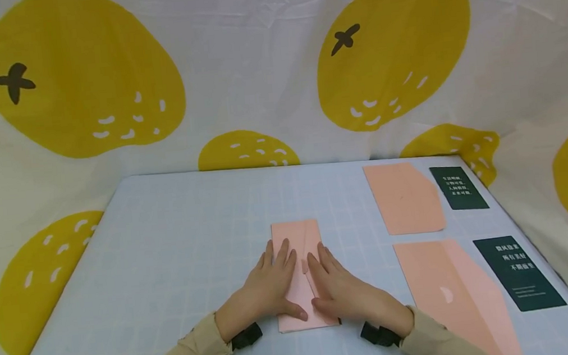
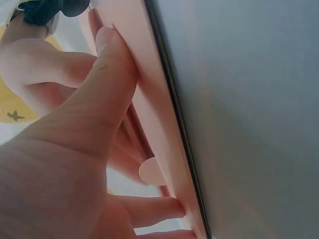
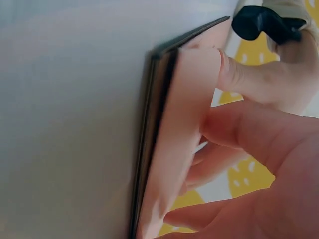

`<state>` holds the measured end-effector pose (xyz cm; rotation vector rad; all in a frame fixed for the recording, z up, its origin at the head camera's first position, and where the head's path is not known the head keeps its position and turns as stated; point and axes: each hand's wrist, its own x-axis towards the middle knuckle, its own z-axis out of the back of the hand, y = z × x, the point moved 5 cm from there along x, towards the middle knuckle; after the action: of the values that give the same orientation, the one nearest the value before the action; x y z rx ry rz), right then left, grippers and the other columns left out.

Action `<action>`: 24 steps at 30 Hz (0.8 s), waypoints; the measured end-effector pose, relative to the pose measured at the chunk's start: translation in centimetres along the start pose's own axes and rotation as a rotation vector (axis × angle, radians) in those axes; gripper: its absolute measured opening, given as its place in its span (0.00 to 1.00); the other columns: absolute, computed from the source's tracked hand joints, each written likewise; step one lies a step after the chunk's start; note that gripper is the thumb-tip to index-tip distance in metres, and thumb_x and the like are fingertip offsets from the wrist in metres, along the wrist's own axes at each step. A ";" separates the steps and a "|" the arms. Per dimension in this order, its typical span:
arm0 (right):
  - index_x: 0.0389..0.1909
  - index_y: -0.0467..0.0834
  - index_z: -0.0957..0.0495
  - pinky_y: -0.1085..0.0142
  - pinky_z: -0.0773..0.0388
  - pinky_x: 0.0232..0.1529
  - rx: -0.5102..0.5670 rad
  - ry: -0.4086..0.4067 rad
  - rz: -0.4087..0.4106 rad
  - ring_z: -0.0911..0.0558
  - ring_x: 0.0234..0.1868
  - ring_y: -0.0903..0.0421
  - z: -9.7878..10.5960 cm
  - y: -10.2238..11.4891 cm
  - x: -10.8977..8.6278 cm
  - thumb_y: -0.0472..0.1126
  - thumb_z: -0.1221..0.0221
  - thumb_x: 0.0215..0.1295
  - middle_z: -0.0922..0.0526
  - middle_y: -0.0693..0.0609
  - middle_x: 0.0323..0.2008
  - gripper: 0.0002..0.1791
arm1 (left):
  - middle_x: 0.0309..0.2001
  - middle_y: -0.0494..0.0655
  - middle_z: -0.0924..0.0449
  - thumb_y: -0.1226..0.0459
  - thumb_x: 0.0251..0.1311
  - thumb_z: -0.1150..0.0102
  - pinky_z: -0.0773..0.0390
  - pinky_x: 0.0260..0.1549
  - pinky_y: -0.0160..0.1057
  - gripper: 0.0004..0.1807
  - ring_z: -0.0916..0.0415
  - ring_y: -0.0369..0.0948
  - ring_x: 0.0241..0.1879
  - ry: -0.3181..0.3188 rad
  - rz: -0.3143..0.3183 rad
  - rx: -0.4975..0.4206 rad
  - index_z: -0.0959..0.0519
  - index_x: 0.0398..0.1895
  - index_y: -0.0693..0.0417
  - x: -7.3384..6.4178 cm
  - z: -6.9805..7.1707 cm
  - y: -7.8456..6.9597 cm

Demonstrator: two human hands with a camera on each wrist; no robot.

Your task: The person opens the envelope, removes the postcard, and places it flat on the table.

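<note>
A folded pink paper packet [image 1: 301, 289] lies upright in front of me at the table's middle, with a slanting edge and a small tab on its upper face. My left hand [image 1: 268, 289] rests on its left half, fingers extended and the thumb along the lower part. On the right half, my right hand [image 1: 347, 293] presses with straight fingers near the slanting edge. In the left wrist view the packet [image 2: 154, 114] shows a thin dark line along its lower edge. From the right wrist, the packet [image 3: 179, 109] appears layered, with dark edges below the pink top.
To the right lie two pink paper pieces, an upper one [image 1: 402, 198] and a larger creased one [image 1: 452, 298]. Beside them are two dark green cards with white writing, one upper [image 1: 459, 187] and one lower [image 1: 520, 272]. A cloth with yellow fruit shapes [image 1: 255, 78] hangs behind the table [image 1: 142, 240].
</note>
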<state>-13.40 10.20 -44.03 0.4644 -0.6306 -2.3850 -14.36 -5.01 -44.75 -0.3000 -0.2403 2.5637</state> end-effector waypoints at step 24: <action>0.69 0.25 0.40 0.39 0.50 0.69 -0.085 -0.060 0.003 0.53 0.76 0.37 4.7 -2.0 -1.1 0.27 0.31 0.53 0.52 0.34 0.76 0.43 | 0.77 0.68 0.60 0.30 0.41 0.35 0.41 0.65 0.61 0.58 0.62 0.72 0.72 0.031 -0.024 0.020 0.45 0.78 0.33 0.2 -0.4 0.1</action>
<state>-15.75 13.81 -41.10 0.3566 -0.5532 -2.4195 -14.48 -4.88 -45.21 -0.3269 -0.2062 2.5343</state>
